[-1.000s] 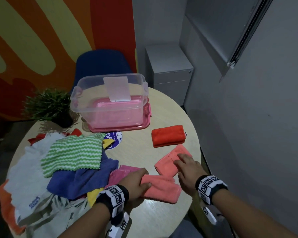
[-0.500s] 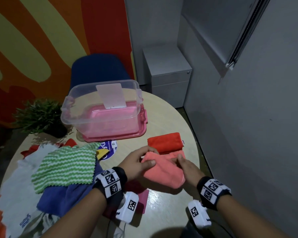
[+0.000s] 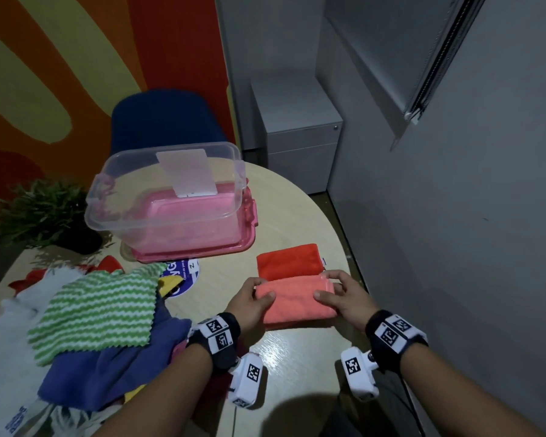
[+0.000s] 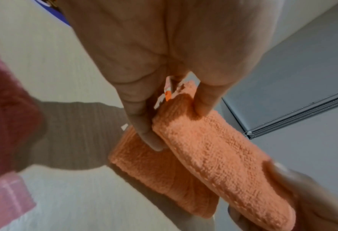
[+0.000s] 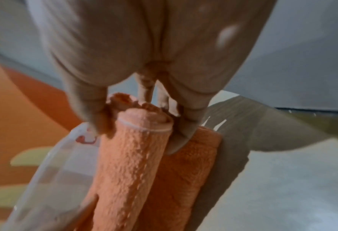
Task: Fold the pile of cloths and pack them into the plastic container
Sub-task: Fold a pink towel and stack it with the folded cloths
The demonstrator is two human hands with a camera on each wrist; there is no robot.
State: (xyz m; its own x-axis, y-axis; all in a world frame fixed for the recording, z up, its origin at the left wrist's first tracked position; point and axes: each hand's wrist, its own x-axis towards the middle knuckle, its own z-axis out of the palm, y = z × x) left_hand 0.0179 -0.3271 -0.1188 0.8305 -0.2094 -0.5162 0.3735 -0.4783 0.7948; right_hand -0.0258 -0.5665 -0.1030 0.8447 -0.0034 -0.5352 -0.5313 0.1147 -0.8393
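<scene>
A folded salmon cloth is held by its two short ends. My left hand pinches the left end and my right hand pinches the right end. In the left wrist view the salmon cloth hangs just above a folded orange-red cloth. That orange-red cloth lies on the table directly beyond it. The clear plastic container stands on its pink lid at the back of the table. The unfolded pile lies at the left, with a green striped cloth on top of a blue one.
The round wooden table ends close on the right, beside a grey wall. A potted plant stands left of the container. A blue chair and a grey drawer cabinet stand behind the table.
The salmon cloth lay long on the table under both hands. It has been folded over, lifted and carried up next to the orange-red cloth. Each hand now pinches an end.
</scene>
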